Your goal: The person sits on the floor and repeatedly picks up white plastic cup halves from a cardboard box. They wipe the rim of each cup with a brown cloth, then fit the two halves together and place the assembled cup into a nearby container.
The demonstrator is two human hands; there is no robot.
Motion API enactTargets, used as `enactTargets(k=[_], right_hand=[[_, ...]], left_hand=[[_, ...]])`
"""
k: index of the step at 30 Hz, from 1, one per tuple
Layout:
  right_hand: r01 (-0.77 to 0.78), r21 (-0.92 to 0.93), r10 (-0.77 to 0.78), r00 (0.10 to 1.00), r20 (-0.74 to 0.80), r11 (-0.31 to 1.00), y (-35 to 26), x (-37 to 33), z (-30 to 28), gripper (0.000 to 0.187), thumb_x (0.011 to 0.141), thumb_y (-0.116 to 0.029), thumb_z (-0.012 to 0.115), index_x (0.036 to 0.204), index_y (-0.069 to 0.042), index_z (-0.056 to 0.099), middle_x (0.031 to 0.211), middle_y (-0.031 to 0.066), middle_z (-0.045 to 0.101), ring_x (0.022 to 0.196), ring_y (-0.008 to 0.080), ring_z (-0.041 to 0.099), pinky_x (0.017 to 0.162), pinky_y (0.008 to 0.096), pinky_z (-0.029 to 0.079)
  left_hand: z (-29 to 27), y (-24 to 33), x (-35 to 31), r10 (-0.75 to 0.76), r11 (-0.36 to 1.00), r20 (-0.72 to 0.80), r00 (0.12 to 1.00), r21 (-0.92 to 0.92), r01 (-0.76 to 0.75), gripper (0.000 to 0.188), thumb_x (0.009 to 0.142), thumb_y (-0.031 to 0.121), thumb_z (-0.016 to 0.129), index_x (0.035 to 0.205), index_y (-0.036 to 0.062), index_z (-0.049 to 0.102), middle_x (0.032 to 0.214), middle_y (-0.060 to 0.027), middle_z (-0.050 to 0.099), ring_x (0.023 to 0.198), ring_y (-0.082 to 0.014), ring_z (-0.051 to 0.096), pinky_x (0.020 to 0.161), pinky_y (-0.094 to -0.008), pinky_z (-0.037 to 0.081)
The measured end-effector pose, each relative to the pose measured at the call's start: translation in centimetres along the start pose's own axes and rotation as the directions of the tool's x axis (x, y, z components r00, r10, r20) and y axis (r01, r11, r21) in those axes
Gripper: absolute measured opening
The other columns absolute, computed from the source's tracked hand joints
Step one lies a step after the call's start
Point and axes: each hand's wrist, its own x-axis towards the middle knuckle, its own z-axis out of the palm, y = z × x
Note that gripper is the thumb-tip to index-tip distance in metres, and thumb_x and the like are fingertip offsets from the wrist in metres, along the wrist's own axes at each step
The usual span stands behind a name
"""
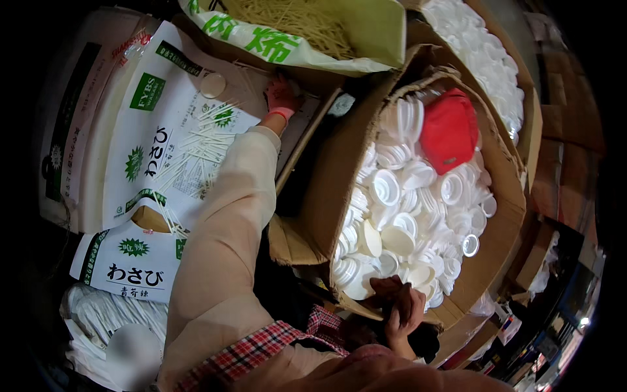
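Note:
My left hand [282, 98], in a pinkish-red glove, reaches far forward at the end of a beige sleeve [238, 189]. Its fingers look stretched and apart, over the edge of a printed white sheet [130, 130] beside a cardboard wall. Scattered thin white sticks [206, 144] and a round pale disc [213, 85] lie on that sheet to its left. My right hand [403, 312], without a glove, is curled at the near edge of a carton [326, 176] full of white plastic lids [418, 196]. Whatever its shadowed fingers hold is unclear.
A red pouch [449, 130] rests on the lids. Behind, a green-printed plastic bag [261, 39] holds many thin straw-coloured sticks [294, 19]. Another carton of white pieces [480, 59] stands far right. Bundled white sticks [121, 317] lie at lower left.

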Motion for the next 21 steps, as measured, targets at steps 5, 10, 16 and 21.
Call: enactTargets(k=[5,10,16,21], right_hand=[[-0.032,-0.038,0.033,0.999,0.022,0.999,-0.2,-0.8,0.2,0.039,0.077,-0.014,0.058,0.113,0.001,0.058,0.093,0.0193,0.060,0.081,0.0366,0.057,0.075,0.0419,0.047],[-0.004,0.001,0.004,0.997,0.078,1.000,-0.5,0.7,-0.3,0.041,0.079,-0.020,0.058,0.113,0.003,0.058,0.095,0.0195,0.061,0.083,0.0353,0.058,0.076,0.0414,0.047],[-0.025,0.012,0.024,0.996,0.081,1.000,-1.1,1.0,-0.8,0.036,0.074,-0.008,0.057,0.108,0.004,0.058,0.096,0.0205,0.062,0.082,0.0371,0.057,0.077,0.0415,0.047],[-0.012,0.033,0.010,0.999,0.053,0.999,-0.7,-0.3,-0.3,0.038,0.077,-0.009,0.057,0.113,0.003,0.057,0.098,0.0209,0.060,0.085,0.0373,0.057,0.076,0.0402,0.047]], left_hand=[[-6.5,-6.7,2.0,0.069,0.984,-0.284,0.956,0.177,-0.019,0.071,0.066,0.046,0.071,0.118,0.0034,0.050,0.115,-0.0213,0.049,0.108,-0.0375,0.047,0.087,-0.0516,0.042],[-8.4,-17.6,5.6,-0.098,0.936,-0.072,0.993,0.333,0.116,0.075,0.067,0.051,0.071,0.124,0.0075,0.049,0.121,-0.0172,0.053,0.108,-0.0366,0.051,0.087,-0.0488,0.046],[-7.5,-18.0,4.8,-0.057,0.997,-0.176,0.983,-0.061,0.047,0.081,0.075,0.044,0.071,0.136,0.0005,0.041,0.131,-0.0215,0.050,0.120,-0.0304,0.051,0.102,-0.0388,0.039],[-23.7,1.3,-9.9,0.344,0.459,-0.274,0.898,-0.786,-0.415,0.075,0.070,0.022,0.078,0.133,-0.0009,0.044,0.127,-0.0173,0.054,0.115,-0.0278,0.054,0.098,-0.0368,0.042]])
